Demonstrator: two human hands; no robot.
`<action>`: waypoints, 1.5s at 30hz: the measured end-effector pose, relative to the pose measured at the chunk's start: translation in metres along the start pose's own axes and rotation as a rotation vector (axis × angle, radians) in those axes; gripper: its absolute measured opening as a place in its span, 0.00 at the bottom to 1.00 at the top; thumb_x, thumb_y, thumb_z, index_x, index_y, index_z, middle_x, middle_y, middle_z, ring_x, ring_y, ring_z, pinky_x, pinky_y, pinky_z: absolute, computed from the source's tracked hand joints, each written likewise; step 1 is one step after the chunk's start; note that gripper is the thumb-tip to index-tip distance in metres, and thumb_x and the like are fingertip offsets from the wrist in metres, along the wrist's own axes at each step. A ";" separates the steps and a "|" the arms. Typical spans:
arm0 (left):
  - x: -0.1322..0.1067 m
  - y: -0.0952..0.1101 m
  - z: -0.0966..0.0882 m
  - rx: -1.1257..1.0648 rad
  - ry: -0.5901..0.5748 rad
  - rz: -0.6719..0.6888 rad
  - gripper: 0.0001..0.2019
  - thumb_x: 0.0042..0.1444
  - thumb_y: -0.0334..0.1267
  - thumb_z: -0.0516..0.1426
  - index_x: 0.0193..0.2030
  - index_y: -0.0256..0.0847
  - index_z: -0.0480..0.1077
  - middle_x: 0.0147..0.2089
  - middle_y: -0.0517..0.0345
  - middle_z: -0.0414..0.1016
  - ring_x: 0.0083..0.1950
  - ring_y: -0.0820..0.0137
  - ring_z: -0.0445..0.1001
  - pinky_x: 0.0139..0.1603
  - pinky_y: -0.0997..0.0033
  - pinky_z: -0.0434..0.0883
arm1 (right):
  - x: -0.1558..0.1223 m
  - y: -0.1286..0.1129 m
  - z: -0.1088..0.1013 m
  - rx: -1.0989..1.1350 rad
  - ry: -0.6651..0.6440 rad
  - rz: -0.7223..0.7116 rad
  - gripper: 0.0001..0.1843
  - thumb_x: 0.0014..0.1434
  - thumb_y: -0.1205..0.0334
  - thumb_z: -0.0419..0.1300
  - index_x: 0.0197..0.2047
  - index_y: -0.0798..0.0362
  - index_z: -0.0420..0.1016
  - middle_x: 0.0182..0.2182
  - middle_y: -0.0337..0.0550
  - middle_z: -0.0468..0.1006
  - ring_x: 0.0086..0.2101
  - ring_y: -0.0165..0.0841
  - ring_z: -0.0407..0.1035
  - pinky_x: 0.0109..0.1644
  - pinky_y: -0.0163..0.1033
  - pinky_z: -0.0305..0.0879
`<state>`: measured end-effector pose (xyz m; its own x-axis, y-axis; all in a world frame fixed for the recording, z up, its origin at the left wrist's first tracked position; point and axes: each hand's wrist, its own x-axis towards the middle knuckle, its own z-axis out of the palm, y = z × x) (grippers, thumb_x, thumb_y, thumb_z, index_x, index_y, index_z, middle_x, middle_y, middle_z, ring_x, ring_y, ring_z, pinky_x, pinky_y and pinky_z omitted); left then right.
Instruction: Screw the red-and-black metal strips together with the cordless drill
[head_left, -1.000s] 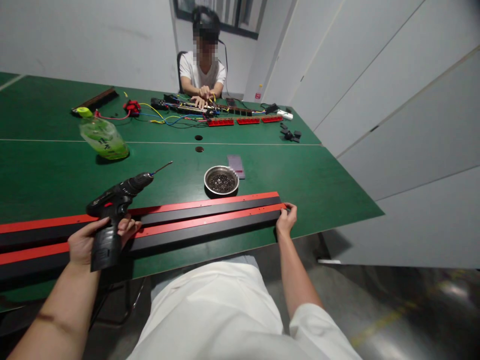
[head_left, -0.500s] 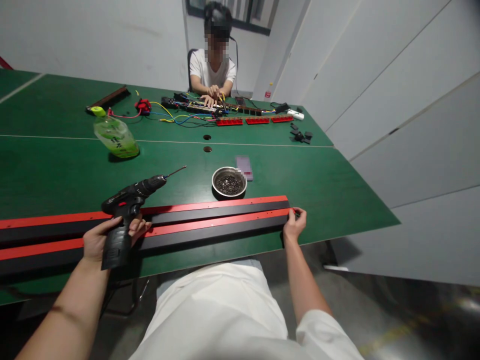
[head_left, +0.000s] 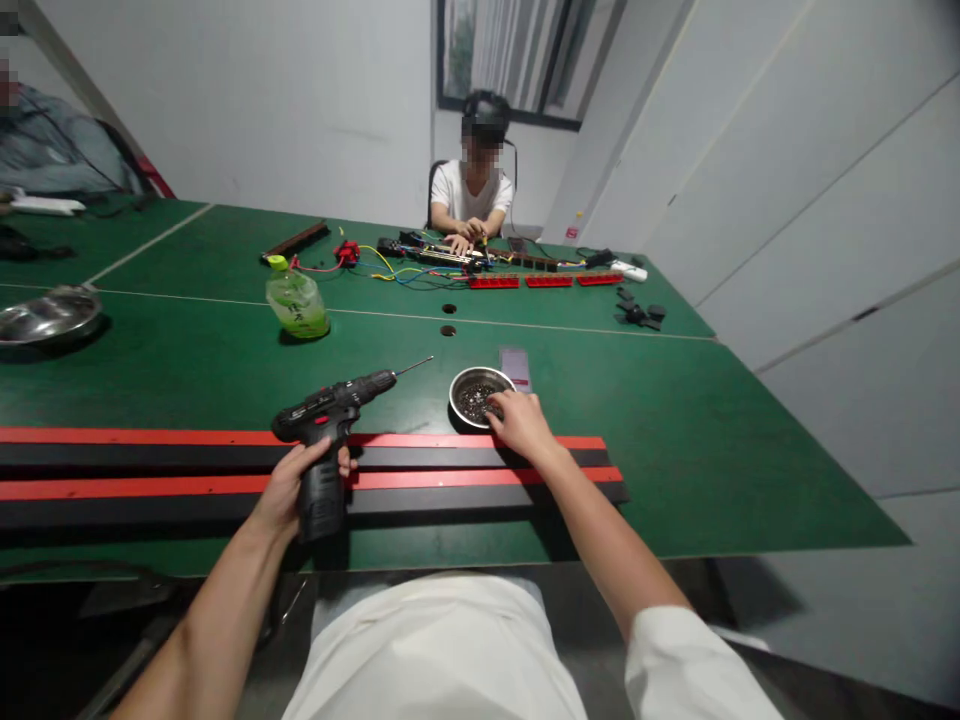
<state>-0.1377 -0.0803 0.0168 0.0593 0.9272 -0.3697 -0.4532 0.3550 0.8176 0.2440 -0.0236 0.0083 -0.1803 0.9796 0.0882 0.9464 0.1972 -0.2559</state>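
Note:
My left hand (head_left: 289,487) is wrapped round the handle of a black cordless drill (head_left: 322,430), its long bit pointing up and to the right. The drill is held over two long red-and-black bars (head_left: 435,481) lying side by side along the near table edge. My right hand (head_left: 520,420) reaches across the bars to a round metal bowl (head_left: 460,385) of small dark screws (head_left: 474,402). Its fingers are bent together inside the bowl's near right rim. Whether a screw sits between the fingertips is too small to tell.
A phone (head_left: 515,368) lies behind the bowl. A green-capped bottle (head_left: 296,303) stands left of centre, and a larger metal bowl (head_left: 52,315) far left. Across the green table (head_left: 720,450) a person (head_left: 472,190) handles wired parts near red strips (head_left: 549,281). Another person sits far left.
My right hand has left the right end of the near bar and moved up and left into the bowl of screws. The drill stays in my left hand. The view has shifted left.

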 end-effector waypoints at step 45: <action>0.037 -0.034 0.060 0.197 -0.240 -0.073 0.18 0.50 0.44 0.73 0.41 0.35 0.76 0.30 0.50 0.80 0.35 0.62 0.82 0.44 0.66 0.81 | 0.012 0.027 0.034 1.685 0.306 0.383 0.28 0.39 0.40 0.81 0.35 0.53 0.85 0.30 0.40 0.82 0.27 0.27 0.68 0.30 0.33 0.61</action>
<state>-0.0665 -0.0508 0.0025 0.3037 0.8919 -0.3351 -0.2605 0.4160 0.8713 0.2586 -0.0049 -0.0304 0.2063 0.9734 -0.0995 -0.4015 -0.0085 -0.9158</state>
